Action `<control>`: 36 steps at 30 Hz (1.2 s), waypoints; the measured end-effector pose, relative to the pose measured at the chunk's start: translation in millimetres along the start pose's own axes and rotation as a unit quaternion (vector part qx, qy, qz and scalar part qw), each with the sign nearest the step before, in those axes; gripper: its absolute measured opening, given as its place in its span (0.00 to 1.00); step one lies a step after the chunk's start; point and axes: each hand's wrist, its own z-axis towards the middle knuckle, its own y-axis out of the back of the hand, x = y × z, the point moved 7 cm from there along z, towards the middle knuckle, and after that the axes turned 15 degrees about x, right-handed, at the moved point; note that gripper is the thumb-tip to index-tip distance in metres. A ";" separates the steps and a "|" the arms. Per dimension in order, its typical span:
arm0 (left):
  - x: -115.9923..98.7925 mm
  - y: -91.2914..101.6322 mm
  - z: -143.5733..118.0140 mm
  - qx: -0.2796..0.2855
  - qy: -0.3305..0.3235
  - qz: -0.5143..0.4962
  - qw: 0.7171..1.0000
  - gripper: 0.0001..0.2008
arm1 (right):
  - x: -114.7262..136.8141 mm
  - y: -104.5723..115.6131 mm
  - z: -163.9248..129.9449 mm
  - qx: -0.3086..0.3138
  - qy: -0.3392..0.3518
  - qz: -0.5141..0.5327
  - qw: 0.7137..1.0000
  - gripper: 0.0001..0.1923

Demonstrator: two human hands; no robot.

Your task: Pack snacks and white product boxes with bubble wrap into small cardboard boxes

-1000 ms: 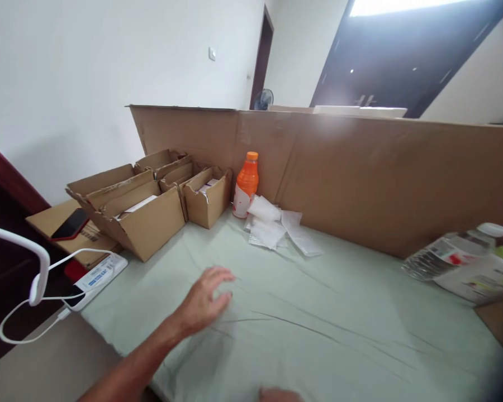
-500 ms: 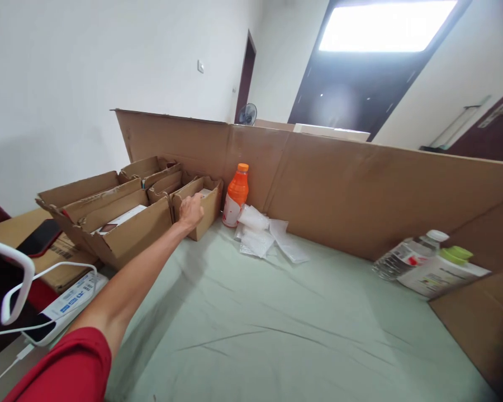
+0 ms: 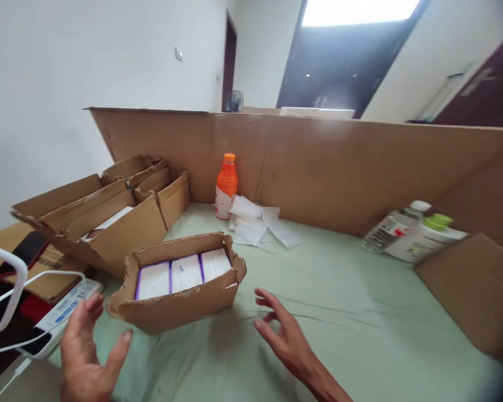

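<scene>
A narrow cardboard box (image 3: pixel 184 307) stands on the green cloth in front of me. Inside it lie white packs (image 3: pixel 186 273) with purple edges, side by side in a row; their exact kind I cannot make out. My left hand (image 3: pixel 88 352) is at the box's near left end, thumb and fingers apart, not touching it. On the other side, my right hand (image 3: pixel 283 335) hovers just past the box's right end with its fingers spread. Both hands hold nothing.
More cardboard boxes (image 3: pixel 126 234) stand at the left. An orange bottle (image 3: pixel 227 187) and clear plastic wrap pieces (image 3: pixel 251 229) are near the cardboard wall (image 3: pixel 327 173). A clear bottle (image 3: pixel 392 229) and a green-capped white container (image 3: pixel 423 240) lean at the right. A power strip (image 3: pixel 62 318) lies left.
The narrow box has come from the row at the left to the cloth before me. My left hand has drawn back and opened; my right hand has come into view.
</scene>
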 end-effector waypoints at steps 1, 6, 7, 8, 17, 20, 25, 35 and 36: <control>14.4 -9.2 -5.9 0.024 0.039 -0.028 0.999 0.49 | 3.0 -9.2 15.5 0.014 0.011 0.017 1.000 0.33; 66.5 -51.1 -13.0 0.148 0.129 -0.073 0.978 0.46 | 15.1 -46.9 58.5 0.087 0.109 0.092 0.986 0.39; 73.9 -53.7 -10.5 0.158 0.130 -0.066 0.977 0.45 | 15.9 -48.9 57.5 0.088 0.122 0.100 0.984 0.39; 80.2 -56.0 -7.4 0.165 0.128 -0.058 0.976 0.45 | 15.3 -48.4 53.8 0.083 0.127 0.103 0.983 0.39; 32.7 -172.0 9.0 0.300 0.081 -0.112 0.944 0.39 | -45.3 15.9 -33.2 -0.095 -0.024 0.046 0.994 0.32; -0.1 -211.5 11.9 0.343 0.046 -0.115 0.931 0.34 | -65.5 32.5 -53.2 -0.136 -0.069 0.040 0.987 0.31; -8.2 -230.1 21.8 0.318 0.036 -0.101 0.942 0.29 | -77.4 37.3 -53.5 -0.140 -0.077 0.026 0.987 0.32; 20.6 -231.3 24.4 0.264 0.041 -0.018 0.963 0.31 | -88.6 138.3 16.3 -0.144 -0.037 -0.200 0.968 0.26; 23.9 -231.0 23.1 0.258 0.045 -0.006 0.965 0.32 | -90.0 148.3 34.0 -0.143 -0.048 -0.249 0.957 0.27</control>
